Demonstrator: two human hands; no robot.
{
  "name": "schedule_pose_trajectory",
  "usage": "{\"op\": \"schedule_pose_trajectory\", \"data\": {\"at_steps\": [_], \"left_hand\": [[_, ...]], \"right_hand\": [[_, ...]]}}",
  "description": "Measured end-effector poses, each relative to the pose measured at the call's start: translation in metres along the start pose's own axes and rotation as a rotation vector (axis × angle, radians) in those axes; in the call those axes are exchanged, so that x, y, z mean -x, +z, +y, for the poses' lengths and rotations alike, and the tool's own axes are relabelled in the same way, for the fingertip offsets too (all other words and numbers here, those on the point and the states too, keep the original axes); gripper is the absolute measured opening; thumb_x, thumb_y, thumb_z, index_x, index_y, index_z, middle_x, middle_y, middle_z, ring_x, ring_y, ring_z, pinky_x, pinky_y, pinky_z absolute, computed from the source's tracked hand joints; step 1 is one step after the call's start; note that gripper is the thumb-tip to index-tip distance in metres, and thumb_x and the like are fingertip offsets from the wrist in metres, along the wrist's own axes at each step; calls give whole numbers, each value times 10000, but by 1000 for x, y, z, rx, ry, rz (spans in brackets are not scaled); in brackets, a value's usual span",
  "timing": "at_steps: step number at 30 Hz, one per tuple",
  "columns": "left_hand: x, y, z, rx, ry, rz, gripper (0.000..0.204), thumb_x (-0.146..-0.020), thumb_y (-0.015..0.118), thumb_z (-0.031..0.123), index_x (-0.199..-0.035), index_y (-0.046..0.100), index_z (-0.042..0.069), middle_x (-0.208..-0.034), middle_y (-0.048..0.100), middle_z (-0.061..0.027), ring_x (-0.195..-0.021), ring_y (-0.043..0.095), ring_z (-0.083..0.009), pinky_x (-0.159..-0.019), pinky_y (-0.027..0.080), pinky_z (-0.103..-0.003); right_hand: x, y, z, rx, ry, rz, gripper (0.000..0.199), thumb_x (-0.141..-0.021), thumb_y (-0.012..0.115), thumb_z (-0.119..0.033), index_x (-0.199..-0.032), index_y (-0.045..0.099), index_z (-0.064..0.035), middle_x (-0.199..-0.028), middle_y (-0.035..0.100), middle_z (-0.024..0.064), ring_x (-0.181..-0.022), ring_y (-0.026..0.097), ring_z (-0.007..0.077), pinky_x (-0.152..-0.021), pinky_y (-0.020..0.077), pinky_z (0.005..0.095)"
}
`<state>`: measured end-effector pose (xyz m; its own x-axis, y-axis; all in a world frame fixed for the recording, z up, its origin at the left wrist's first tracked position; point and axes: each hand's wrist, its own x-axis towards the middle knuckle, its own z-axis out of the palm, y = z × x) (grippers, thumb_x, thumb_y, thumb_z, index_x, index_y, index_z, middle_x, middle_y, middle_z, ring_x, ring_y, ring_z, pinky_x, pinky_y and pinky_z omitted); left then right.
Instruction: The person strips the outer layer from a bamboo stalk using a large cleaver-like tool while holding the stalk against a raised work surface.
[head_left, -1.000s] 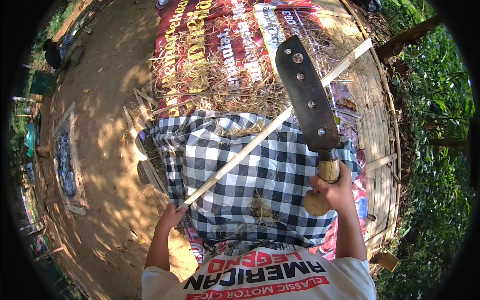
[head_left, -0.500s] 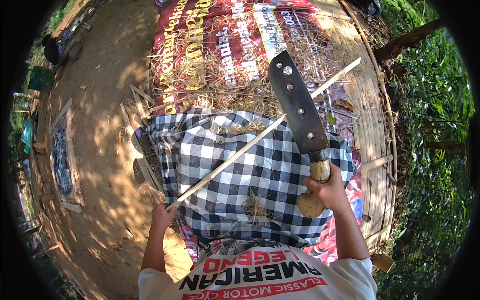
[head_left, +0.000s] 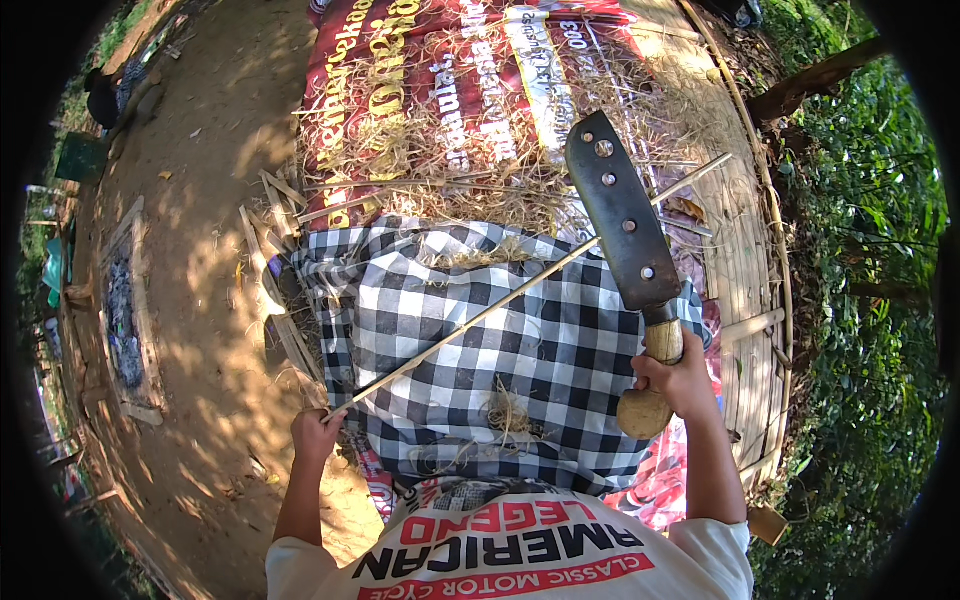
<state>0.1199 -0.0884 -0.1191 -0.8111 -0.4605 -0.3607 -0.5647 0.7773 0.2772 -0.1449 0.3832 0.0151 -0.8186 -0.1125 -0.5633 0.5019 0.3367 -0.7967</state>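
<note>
My right hand [head_left: 680,378] is wrapped round the wooden handle of a broad, dark cleaver-like knife [head_left: 625,215], its blade pointing up and away and dotted with several shiny round spots. A long, thin wooden strip [head_left: 470,322], probably bamboo, runs slantwise from lower left to upper right. My left hand [head_left: 317,432] pinches its near end. The blade crosses over the strip toward its far end and hides a short stretch of it. Beneath both lies a black-and-white checkered cloth [head_left: 430,300] spread over my lap, with a small tuft of shavings [head_left: 512,412] on it.
Beyond the cloth, a red printed banner [head_left: 350,100] is strewn with curled shavings [head_left: 420,140]. It covers part of a slatted bamboo platform [head_left: 745,390]. Loose strips [head_left: 275,285] stick out at the left edge. Bare dirt ground [head_left: 210,250] lies left; green plants [head_left: 870,330] grow right.
My right hand and the knife have shifted right and slightly down. The strip's far end has dipped and moved a little right. My left hand has moved slightly left.
</note>
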Motion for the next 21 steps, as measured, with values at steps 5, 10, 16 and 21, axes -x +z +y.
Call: {"op": "schedule_pose_trajectory", "data": {"at_steps": [5,10,16,21], "left_hand": [[-3,13,4,22,-1,19,503,-792,682,484,-621,642,12,-545,562,-180,-566,582,-394,-537,444,-450],[7,10,5,35,-32,48,498,-793,685,470,-628,637,2,-553,558,-192,-571,575,-407,-542,437,-456],[3,8,14,18,-45,10,503,-799,678,472,-640,642,-4,-570,567,-203,-583,580,-411,-554,440,-457],[3,8,8,20,-57,-2,515,-801,672,487,-656,647,-6,-576,569,-206,-590,581,-416,-557,441,-460]], "right_hand": [[-2,7,-2,-87,-25,98,226,-743,712,2,-880,532,4,-681,590,58,-551,594,130,-518,506,297],[-1,13,6,-2,-17,-44,195,-737,689,16,-857,535,13,-668,583,50,-552,588,129,-517,495,296],[-7,14,12,-126,-7,13,206,-736,674,10,-885,532,19,-673,590,58,-552,588,131,-522,493,298],[6,21,8,127,-15,-202,238,-729,695,-7,-915,552,32,-687,592,45,-558,587,123,-533,494,286]]}}
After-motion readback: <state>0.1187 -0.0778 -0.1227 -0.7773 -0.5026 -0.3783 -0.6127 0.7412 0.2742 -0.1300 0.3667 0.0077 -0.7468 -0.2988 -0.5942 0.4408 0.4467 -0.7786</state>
